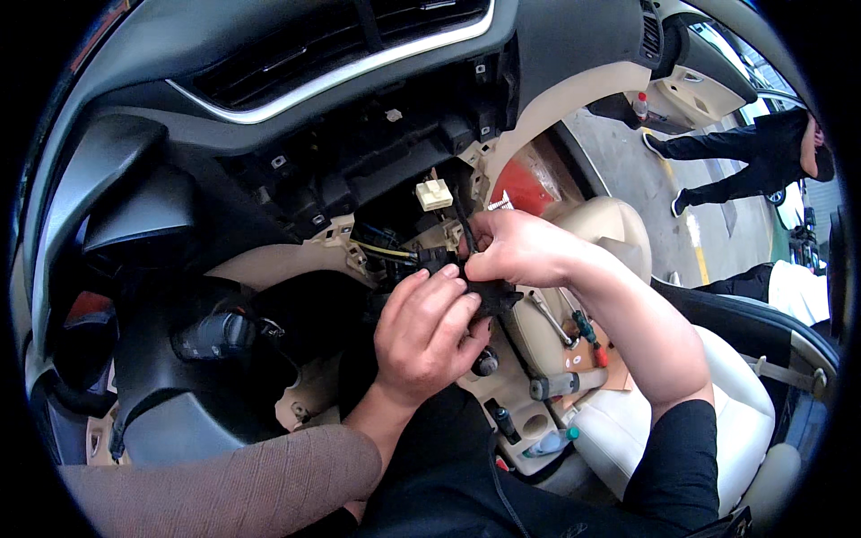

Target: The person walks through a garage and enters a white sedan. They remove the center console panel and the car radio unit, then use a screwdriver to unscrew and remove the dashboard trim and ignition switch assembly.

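Observation:
My left hand (426,336) is wrapped round a black plastic part (498,298) in front of the opened dashboard centre. Against that same part, my right hand (520,247) closes its thumb and fingers on a black cable (465,220); the fingertips are partly hidden. Yellow-and-black wiring (386,251) runs from the dashboard opening to a dark connector (432,257) just above my left fingers. A cream-white plug (434,194) hangs above both hands, touched by neither.
A ratchet wrench (552,318), a red-and-green screwdriver (589,339) and a grey cylindrical tool (567,384) lie on the passenger seat (673,412). A bottle (550,441) sits by the console cup holder. The steering column stalk (215,336) is left. Two people stand outside, right.

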Available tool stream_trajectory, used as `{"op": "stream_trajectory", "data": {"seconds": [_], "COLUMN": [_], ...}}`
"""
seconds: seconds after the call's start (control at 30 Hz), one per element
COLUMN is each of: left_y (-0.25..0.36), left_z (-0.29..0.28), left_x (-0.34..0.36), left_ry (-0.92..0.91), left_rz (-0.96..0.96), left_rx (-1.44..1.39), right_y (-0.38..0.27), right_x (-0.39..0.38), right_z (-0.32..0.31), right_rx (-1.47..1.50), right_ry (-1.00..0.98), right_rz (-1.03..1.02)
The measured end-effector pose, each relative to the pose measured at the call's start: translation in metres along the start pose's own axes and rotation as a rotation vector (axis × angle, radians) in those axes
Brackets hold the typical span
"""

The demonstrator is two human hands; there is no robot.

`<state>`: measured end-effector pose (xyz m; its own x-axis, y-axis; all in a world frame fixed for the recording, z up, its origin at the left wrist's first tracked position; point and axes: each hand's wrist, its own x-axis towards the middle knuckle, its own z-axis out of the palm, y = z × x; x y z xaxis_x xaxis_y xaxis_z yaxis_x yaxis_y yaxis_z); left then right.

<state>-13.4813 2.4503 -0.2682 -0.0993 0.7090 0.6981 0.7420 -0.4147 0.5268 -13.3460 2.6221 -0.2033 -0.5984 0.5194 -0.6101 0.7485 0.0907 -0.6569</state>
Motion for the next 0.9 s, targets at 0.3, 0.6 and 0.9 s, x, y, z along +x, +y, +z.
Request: {"op": "stream_trajectory", "data": {"seconds": [0.3,0.6,0.9], "left_y": [0.014,0.016,0.013], "left_z": [-0.002,-0.003,-0.006], "left_x": [0.003,0.003,-0.002], "left_ry": [-0.139,-0.122,-0.128], "left_rz": [-0.167,-0.136,-0.128], "left_rx": [0.243,0.187,0.17], "right_y": [0.008,0.033,-0.016], "right_x": [-0.001,-0.002,-0.033], "right_z": [0.005,0.008,-0.032], "right_rx": [0.229,0.39,-0.628], "right_ry": [-0.016,-0.025,0.051], "right_rz": [-0.075,-0.088,-0.52]}}
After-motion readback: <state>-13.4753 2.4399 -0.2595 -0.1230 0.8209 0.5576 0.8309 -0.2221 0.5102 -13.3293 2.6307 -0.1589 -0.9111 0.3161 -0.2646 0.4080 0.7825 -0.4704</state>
